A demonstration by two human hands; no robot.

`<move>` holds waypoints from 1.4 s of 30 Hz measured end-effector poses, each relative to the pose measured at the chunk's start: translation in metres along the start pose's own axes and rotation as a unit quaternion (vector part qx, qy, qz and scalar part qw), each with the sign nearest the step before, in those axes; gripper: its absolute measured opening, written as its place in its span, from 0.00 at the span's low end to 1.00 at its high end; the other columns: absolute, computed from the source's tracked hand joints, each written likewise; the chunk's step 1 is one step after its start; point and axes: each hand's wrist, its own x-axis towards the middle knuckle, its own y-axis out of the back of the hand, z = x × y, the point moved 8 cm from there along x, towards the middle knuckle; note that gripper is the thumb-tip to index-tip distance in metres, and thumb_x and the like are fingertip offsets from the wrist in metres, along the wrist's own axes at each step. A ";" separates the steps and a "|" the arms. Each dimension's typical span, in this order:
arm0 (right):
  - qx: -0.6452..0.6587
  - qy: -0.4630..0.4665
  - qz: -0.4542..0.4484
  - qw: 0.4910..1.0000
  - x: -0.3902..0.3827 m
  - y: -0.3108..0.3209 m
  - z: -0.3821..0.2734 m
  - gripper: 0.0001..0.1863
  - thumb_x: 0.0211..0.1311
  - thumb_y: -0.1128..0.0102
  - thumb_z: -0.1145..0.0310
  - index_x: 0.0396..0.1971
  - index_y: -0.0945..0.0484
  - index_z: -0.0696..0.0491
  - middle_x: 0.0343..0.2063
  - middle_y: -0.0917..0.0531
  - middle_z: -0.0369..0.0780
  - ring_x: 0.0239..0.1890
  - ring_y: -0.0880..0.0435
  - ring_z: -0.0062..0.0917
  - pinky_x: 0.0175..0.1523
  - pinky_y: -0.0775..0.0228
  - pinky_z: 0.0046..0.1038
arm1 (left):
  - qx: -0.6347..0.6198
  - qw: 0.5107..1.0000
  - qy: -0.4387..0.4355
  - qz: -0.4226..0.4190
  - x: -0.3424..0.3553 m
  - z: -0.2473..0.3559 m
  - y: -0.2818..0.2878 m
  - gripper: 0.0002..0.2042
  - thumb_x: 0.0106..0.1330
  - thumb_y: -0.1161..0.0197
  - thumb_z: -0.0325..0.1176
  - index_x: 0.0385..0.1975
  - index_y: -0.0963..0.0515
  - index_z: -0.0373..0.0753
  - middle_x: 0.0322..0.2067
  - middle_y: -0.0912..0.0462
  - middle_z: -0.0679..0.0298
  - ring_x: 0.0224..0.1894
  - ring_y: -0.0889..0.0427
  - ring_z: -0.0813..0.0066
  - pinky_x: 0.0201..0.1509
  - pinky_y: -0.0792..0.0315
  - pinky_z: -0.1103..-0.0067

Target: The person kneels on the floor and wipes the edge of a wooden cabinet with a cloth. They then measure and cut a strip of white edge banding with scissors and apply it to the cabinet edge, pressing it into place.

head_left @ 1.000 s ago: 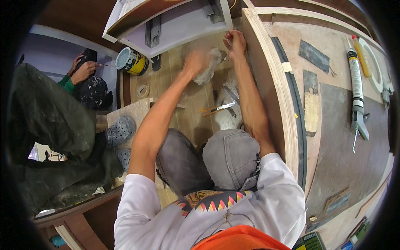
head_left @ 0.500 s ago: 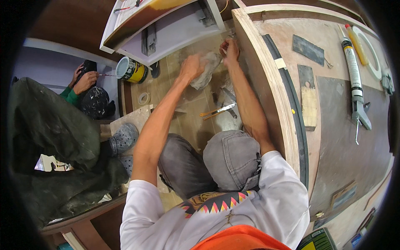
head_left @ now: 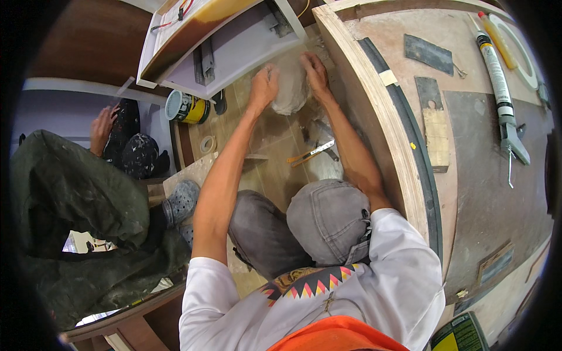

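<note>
A translucent plastic bag (head_left: 291,96), pale and dusty-looking, hangs between my hands over the tiled floor, its upper part blurred. My left hand (head_left: 264,88) is closed at the bag's left side. On the opposite side, my right hand (head_left: 317,73) has its fingers bent in against the bag's upper edge. Exactly how the fingertips pinch the plastic is hard to make out. A cutter knife (head_left: 313,153) with an orange handle lies on the floor between my forearms, beside other small tools and plastic.
A white cabinet frame (head_left: 211,90) stands ahead, with a paint can (head_left: 187,107) and tape roll (head_left: 207,144) near it. Plywood edging (head_left: 374,117) borders my right arm. The bench beyond carries a caulking gun (head_left: 497,88). A co-worker's leg (head_left: 82,181) and hand (head_left: 103,127) are at left.
My right hand has risen slightly and shifted left, and my left hand has moved up along the bag. At left, the co-worker's hand and thin stick have moved away from the paint can.
</note>
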 end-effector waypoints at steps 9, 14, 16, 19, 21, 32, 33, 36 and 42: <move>0.115 -0.246 -0.201 0.941 -0.014 -0.017 0.020 0.33 0.63 0.29 0.54 0.61 0.26 0.60 0.56 0.18 0.41 0.57 0.19 0.27 0.61 0.26 0.32 | -0.289 0.948 0.126 -0.046 -0.006 -0.021 0.000 0.18 0.80 0.51 0.41 0.56 0.24 0.33 0.48 0.19 0.61 0.50 0.24 0.75 0.55 0.28 0.77; 0.229 -0.243 -0.154 0.930 -0.021 -0.017 -0.008 0.37 0.59 0.26 0.52 0.60 0.26 0.63 0.53 0.18 0.45 0.53 0.16 0.32 0.57 0.22 0.38 | -0.283 0.951 0.123 -0.022 -0.006 -0.013 -0.004 0.17 0.79 0.49 0.39 0.56 0.23 0.33 0.49 0.19 0.59 0.50 0.20 0.71 0.55 0.26 0.73; 0.241 -0.263 -0.108 0.928 -0.016 -0.011 -0.003 0.32 0.62 0.27 0.57 0.60 0.26 0.61 0.55 0.18 0.42 0.56 0.18 0.29 0.60 0.24 0.35 | -0.078 0.995 0.006 0.065 0.001 0.002 0.015 0.17 0.78 0.47 0.38 0.54 0.22 0.32 0.49 0.18 0.57 0.49 0.19 0.69 0.54 0.25 0.73; 0.216 -0.235 -0.102 0.942 -0.005 -0.010 0.006 0.29 0.65 0.29 0.60 0.60 0.25 0.59 0.55 0.18 0.41 0.57 0.19 0.27 0.61 0.25 0.31 | 0.013 0.999 -0.033 0.020 0.002 0.008 0.001 0.16 0.76 0.44 0.37 0.51 0.21 0.31 0.47 0.16 0.55 0.48 0.17 0.66 0.55 0.25 0.72; 0.176 -0.175 -0.101 0.963 -0.002 -0.013 0.008 0.28 0.66 0.30 0.61 0.61 0.25 0.58 0.54 0.17 0.40 0.56 0.19 0.25 0.61 0.26 0.30 | -0.016 0.999 -0.031 -0.016 0.000 0.006 -0.012 0.15 0.74 0.41 0.37 0.49 0.20 0.30 0.44 0.15 0.55 0.46 0.16 0.66 0.54 0.25 0.72; -0.002 -0.078 0.131 0.988 -0.034 0.000 -0.028 0.38 0.67 0.34 0.49 0.64 0.29 0.64 0.60 0.22 0.50 0.60 0.22 0.37 0.67 0.34 0.34 | -0.069 0.996 0.054 0.020 -0.005 0.001 -0.019 0.10 0.70 0.34 0.35 0.40 0.18 0.34 0.30 0.15 0.68 0.34 0.20 0.79 0.40 0.26 0.80; -0.017 -0.073 0.155 0.985 -0.032 0.001 -0.036 0.40 0.66 0.34 0.47 0.64 0.29 0.66 0.60 0.21 0.52 0.60 0.22 0.40 0.68 0.35 0.36 | -0.092 0.994 0.046 0.031 -0.002 -0.002 -0.017 0.10 0.70 0.34 0.35 0.40 0.18 0.34 0.30 0.15 0.68 0.33 0.19 0.80 0.39 0.25 0.81; -0.060 -0.039 0.215 0.974 -0.016 0.005 -0.050 0.43 0.65 0.36 0.44 0.63 0.30 0.69 0.58 0.21 0.58 0.61 0.23 0.48 0.69 0.37 0.39 | -0.133 0.989 0.036 0.052 0.003 -0.018 -0.017 0.10 0.71 0.34 0.37 0.39 0.18 0.35 0.29 0.15 0.67 0.32 0.19 0.81 0.38 0.24 0.81; -0.121 -0.028 0.158 0.980 -0.012 -0.034 -0.039 0.30 0.70 0.43 0.56 0.60 0.29 0.68 0.60 0.25 0.60 0.63 0.27 0.53 0.67 0.37 0.44 | -0.135 0.988 0.071 0.032 -0.003 -0.037 -0.032 0.12 0.73 0.39 0.39 0.38 0.18 0.34 0.31 0.14 0.62 0.33 0.16 0.76 0.41 0.23 0.77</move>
